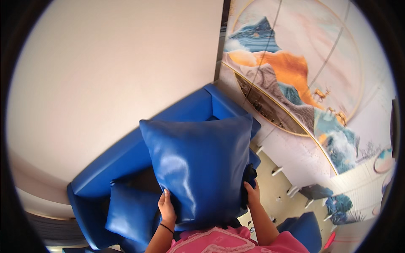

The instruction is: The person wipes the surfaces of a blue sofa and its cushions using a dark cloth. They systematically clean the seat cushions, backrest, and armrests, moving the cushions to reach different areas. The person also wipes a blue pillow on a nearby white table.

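A large, glossy blue cushion (205, 158), leather-like, is held up in front of me. My left hand (166, 207) grips its lower left side, thumb on the near face. On the opposite edge my right hand (252, 193) has hold of the cushion, beside a bunched black item (249, 174) whose kind is unclear. The fingers behind the cushion are hidden. Beyond it stands a blue sofa (117, 151), partly covered from view. A second blue cushion (131, 210) lies on the sofa to the left of my left hand.
A plain pale wall (110, 63) rises behind the sofa. To the right is a wall mural (284, 72) with mountains and golden deer. Small scraps lie on the beige floor (269, 189). Another blue upholstered seat (303, 232) stands at the lower right.
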`<move>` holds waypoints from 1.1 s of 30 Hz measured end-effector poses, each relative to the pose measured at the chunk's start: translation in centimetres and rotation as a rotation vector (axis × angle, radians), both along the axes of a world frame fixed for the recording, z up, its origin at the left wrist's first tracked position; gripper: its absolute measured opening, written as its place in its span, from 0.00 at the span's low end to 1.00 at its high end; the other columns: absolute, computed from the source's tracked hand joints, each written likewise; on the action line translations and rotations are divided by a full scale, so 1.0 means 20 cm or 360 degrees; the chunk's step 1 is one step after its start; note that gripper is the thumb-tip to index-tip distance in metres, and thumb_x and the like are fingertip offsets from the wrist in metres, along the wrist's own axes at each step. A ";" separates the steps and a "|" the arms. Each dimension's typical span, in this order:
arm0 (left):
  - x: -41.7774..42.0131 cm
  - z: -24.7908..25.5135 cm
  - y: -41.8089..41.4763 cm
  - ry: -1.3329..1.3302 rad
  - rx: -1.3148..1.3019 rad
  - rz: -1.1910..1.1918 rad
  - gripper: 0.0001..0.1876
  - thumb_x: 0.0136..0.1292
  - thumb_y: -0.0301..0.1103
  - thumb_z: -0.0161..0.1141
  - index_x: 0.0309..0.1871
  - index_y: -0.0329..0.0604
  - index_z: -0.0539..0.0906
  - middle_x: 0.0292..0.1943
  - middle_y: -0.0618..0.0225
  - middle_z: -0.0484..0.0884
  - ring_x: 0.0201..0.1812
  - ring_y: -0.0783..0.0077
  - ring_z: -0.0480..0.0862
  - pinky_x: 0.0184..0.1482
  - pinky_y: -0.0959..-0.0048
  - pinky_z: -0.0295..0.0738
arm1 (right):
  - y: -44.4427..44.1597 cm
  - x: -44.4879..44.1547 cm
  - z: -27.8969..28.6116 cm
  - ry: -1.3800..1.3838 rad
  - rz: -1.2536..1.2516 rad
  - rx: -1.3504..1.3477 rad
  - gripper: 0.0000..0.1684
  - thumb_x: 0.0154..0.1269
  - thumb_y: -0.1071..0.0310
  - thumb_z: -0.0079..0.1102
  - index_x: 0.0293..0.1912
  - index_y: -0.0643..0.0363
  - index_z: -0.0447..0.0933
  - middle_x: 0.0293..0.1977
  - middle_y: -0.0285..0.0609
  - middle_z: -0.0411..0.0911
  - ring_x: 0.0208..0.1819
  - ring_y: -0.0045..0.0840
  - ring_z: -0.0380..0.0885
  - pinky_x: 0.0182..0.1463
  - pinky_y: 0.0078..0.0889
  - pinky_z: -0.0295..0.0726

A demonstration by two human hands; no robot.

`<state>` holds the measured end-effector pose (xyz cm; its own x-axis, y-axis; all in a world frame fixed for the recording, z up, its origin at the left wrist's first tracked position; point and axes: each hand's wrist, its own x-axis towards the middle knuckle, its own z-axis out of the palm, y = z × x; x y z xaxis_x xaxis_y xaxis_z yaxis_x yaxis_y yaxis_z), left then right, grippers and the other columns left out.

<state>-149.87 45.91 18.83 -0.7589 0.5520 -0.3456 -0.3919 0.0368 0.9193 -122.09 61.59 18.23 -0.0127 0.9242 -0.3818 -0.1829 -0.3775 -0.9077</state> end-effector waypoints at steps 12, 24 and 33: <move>0.24 -0.44 0.70 -0.0855 0.0158 0.0387 0.43 0.72 0.68 0.44 0.77 0.42 0.58 0.73 0.56 0.64 0.70 0.54 0.68 0.72 0.59 0.63 | 1.10 -0.15 -0.48 -0.0823 0.0650 0.0021 0.47 0.56 0.60 0.75 0.68 0.72 0.63 0.57 0.54 0.75 0.56 0.32 0.76 0.62 0.29 0.73; -0.39 -0.63 1.69 -0.0093 0.0556 0.0330 0.41 0.73 0.67 0.41 0.78 0.47 0.56 0.74 0.63 0.63 0.72 0.60 0.63 0.75 0.61 0.55 | 2.29 -0.91 -0.57 -0.0500 0.0717 0.0428 0.47 0.56 0.56 0.74 0.67 0.74 0.64 0.64 0.60 0.70 0.66 0.39 0.70 0.69 0.33 0.67; -0.55 -0.80 1.97 -0.0074 -0.0772 -0.0040 0.46 0.74 0.67 0.40 0.81 0.57 0.31 0.81 0.53 0.46 0.80 0.52 0.50 0.77 0.56 0.48 | 2.32 -1.13 -1.12 -0.0823 0.0702 0.0868 0.31 0.59 0.60 0.69 0.58 0.68 0.74 0.67 0.58 0.65 0.65 0.48 0.68 0.69 0.38 0.67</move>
<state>-160.91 85.39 2.86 -0.7249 0.3367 -0.6009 -0.4257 0.4668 0.7752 -144.65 108.03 -4.16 -0.3600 0.9313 0.0559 0.3624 0.1948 -0.9114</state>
